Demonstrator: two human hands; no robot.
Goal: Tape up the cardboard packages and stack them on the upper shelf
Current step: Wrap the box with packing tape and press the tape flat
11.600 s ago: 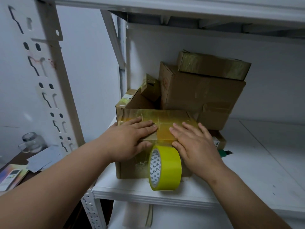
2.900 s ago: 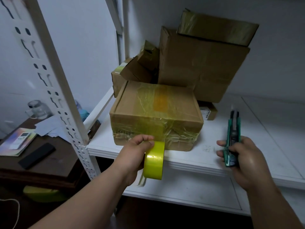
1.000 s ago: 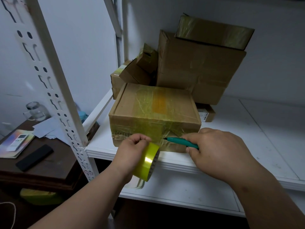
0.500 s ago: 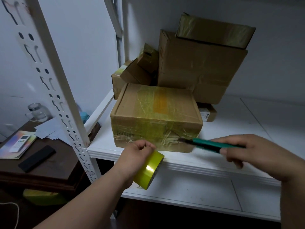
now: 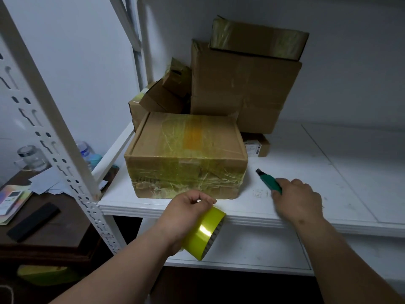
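Taped cardboard box (image 5: 186, 154) sat near shelf (image 5: 306, 172) front-left corner, yellow tape across top and front. Left grip (image 5: 186, 218) curled round yellow tape roll (image 5: 206, 233), held off shelf front edge. Right grip (image 5: 295, 198) clasped green cutter (image 5: 270, 181), tip beside box's right side. More boxes (image 5: 243, 84) stacked at back edge.

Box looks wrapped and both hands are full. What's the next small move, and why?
Probably let go of the cutter on the shelf. The right hand holds it low over the shelf beside the taped box, and the left hand grips the tape roll; lifting the box would likely need free hands.
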